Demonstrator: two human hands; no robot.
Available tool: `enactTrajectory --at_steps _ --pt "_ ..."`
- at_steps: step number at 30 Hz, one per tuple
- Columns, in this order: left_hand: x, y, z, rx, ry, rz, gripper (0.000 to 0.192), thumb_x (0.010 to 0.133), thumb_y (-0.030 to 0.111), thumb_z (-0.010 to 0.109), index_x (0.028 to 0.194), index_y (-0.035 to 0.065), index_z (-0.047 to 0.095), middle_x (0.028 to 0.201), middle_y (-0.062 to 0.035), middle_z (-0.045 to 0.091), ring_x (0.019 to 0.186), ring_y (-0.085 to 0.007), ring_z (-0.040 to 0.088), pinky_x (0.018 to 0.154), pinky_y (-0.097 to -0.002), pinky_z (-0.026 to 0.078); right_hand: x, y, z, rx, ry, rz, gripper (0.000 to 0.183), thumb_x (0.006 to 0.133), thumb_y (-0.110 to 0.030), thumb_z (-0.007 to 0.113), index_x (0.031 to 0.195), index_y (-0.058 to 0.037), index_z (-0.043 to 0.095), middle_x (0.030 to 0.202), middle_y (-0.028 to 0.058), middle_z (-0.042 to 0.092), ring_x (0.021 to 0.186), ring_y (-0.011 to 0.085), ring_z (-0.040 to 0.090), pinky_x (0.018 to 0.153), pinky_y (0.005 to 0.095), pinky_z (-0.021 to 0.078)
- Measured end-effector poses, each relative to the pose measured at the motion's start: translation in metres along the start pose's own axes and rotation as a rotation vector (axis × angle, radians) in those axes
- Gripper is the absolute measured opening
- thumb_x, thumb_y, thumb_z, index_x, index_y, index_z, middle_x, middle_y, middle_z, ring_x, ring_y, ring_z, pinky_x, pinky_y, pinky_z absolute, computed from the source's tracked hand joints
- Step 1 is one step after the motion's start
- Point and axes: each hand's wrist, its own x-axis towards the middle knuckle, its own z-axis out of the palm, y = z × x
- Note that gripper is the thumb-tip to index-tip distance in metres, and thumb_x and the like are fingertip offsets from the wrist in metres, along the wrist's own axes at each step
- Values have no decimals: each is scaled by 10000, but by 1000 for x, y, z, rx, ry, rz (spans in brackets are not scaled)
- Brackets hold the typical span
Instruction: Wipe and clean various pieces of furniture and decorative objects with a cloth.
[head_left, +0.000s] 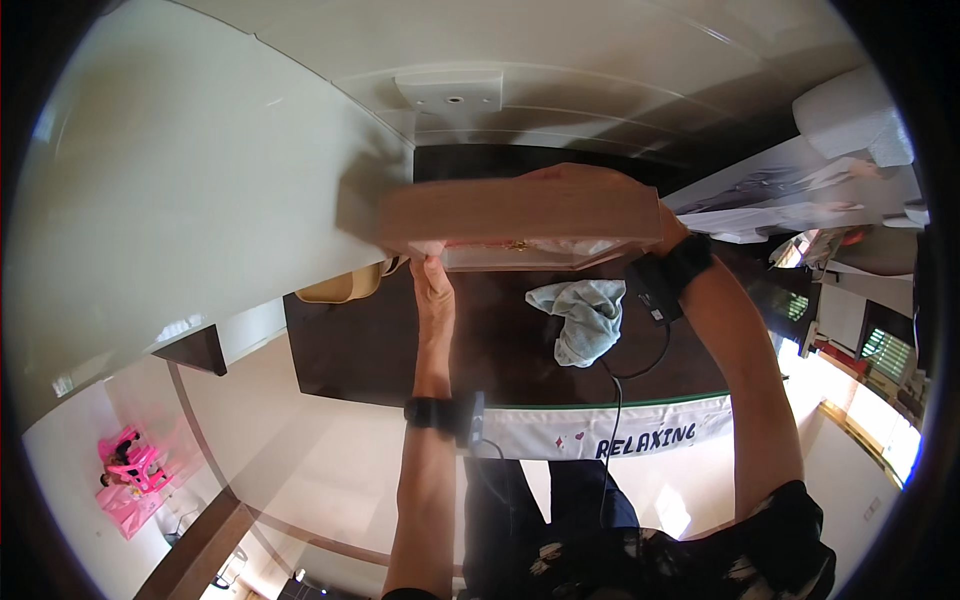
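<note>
Above the dark table top I hold up a shallow brown box-like frame (517, 214), slightly blurred, with its broad side edge towards me. Pinkish and gold detail shows inside its recessed underside, too foreshortened to make out. My left hand (433, 281) grips the near left corner, with the thumb up against the lower rim. My right hand (600, 178) wraps around the far right part; its fingers are partly hidden behind the frame. A crumpled pale grey-green cloth (585, 319) lies on the dark table top (495, 337) below, touched by neither hand.
A glossy white panel (187, 187) rises close on the left. Behind stands a wall with a white socket plate (450, 90). A tan container (345, 285) pokes out beside the panel. Cables (616, 420) hang from my wrist devices. A white cloth with lettering (645, 435) hangs at the front edge.
</note>
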Motion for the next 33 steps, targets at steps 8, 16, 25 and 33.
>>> enactTrajectory --at_steps 8,16,25,33 --pt "4 28 1 100 74 -73 813 867 661 310 1364 19 275 1345 -182 342 1246 -292 325 1032 -389 244 26 24 -34 -298 323 -426 497 796 -134 653 1265 -73 503 1126 62 593 992 157 555 842 272 441" --pt "0 23 22 -13 70 -117 908 821 710 335 1411 35 191 1417 -157 259 1309 -254 240 1064 -382 193 34 44 -60 -465 497 -572 486 803 -143 644 1264 -76 505 1134 60 592 994 162 556 847 275 439" --pt "-6 34 14 22 76 -226 997 757 792 300 1445 103 85 1484 -121 135 1363 -241 122 1096 -395 112 35 45 -52 -510 562 -660 475 812 -154 635 1263 -78 506 1143 56 591 997 167 558 852 278 436" --pt "-7 31 9 51 68 -134 816 880 649 288 1404 37 160 1390 -192 288 1294 -298 269 1047 -377 217 15 66 -38 -508 645 -771 467 818 -162 627 1262 -81 508 1151 54 590 999 171 559 856 281 434"
